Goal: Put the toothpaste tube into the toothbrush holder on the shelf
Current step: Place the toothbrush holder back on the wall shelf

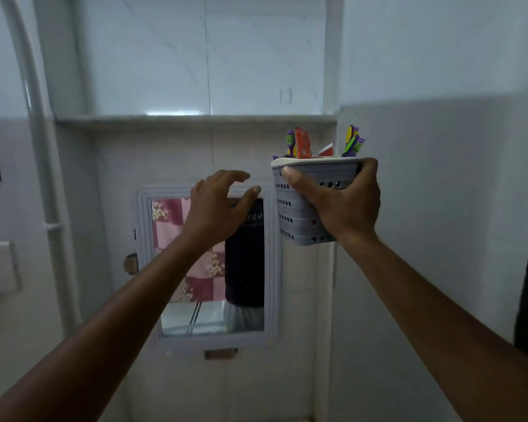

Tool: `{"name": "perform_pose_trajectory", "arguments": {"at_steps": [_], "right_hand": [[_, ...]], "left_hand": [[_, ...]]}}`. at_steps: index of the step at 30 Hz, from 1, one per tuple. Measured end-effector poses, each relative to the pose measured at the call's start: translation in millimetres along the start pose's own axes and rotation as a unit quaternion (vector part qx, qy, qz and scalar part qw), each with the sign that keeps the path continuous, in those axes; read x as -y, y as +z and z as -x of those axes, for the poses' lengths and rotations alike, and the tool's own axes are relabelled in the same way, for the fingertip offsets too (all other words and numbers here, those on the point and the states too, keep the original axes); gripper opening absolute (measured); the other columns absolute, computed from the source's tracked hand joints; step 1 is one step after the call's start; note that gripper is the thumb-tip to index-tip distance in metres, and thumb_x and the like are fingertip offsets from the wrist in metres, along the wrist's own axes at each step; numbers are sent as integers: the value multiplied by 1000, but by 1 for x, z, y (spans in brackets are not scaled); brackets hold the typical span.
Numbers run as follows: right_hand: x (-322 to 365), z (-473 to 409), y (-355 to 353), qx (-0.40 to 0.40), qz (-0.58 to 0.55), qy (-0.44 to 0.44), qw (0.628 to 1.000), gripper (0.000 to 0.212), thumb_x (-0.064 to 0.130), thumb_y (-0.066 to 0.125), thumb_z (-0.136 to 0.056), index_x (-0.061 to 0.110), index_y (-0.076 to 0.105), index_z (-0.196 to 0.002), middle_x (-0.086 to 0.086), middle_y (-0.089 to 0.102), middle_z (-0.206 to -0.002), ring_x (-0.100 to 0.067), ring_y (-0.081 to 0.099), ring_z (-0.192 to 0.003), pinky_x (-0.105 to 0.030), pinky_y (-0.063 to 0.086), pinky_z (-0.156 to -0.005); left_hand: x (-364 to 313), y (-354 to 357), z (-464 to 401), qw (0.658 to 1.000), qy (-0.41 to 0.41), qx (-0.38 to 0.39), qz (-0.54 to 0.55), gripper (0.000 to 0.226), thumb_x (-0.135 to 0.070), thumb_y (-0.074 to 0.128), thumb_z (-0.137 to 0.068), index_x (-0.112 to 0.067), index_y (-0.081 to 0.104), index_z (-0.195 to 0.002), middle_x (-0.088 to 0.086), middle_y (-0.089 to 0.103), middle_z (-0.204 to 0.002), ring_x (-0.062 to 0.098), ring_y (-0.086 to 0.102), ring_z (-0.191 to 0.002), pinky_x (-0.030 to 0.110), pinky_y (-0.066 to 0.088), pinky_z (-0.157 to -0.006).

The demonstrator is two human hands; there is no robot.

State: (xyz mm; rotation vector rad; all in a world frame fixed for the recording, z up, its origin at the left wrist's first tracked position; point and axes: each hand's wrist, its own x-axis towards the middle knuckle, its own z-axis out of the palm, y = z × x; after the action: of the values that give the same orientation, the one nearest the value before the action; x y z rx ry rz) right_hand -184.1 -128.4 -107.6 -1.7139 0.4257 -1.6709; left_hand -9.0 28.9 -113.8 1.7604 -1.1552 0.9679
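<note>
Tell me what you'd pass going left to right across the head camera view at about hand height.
White pipe → mirror frame's left edge → left hand, open and holding nothing → toothbrush holder, with toothbrushes and an orange tube sticking out → right hand, gripping the holder's side.
</note>
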Motion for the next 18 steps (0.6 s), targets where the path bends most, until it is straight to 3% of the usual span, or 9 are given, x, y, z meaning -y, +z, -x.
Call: {"name": "perform_pose_trajectory", "arguments": {"at_steps": [2, 6, 12, 18], "right_hand": [[18, -20, 1, -6, 0, -18, 1000, 105, 93, 91, -46, 24, 54, -116, 10, 70, -112, -14, 73, -99, -25, 56, -76], [53, -58, 7, -21, -7, -39, 999, 110, 98, 84, -42, 24, 54, -117, 11, 69, -114, -15, 72, -104, -38, 61, -88], [99, -105, 24, -38, -9, -57, 998, 111, 98, 83, -45, 23, 52, -122, 9, 65, -117, -19, 69, -110, -37, 57, -88], [110, -141, 44, -72, -14, -61, 995, 105, 94, 86, -51, 23, 51, -120, 8, 63, -117, -22, 68, -114, -33, 47, -83]], "left_hand": [[-3, -9, -26, 1000, 10, -16, -5, 46, -61, 60, -100, -27, 69, -129, -5, 72, -133, 17, 64, -126, 58, 48, -111], [-8, -24, -77, 997, 36, -63, -19, 49, -60, 61, -100, -21, 72, -129, -2, 73, -131, 22, 64, -126, 52, 48, -111], [-2, -17, -144, 991, 41, -102, -78, 54, -63, 55, -101, -24, 67, -138, 1, 67, -142, 26, 58, -137, 55, 37, -120], [28, 4, -158, 987, -34, -23, -156, 75, -79, 25, -102, -32, 58, -151, -1, 52, -162, 23, 30, -160, 53, 3, -133]]}}
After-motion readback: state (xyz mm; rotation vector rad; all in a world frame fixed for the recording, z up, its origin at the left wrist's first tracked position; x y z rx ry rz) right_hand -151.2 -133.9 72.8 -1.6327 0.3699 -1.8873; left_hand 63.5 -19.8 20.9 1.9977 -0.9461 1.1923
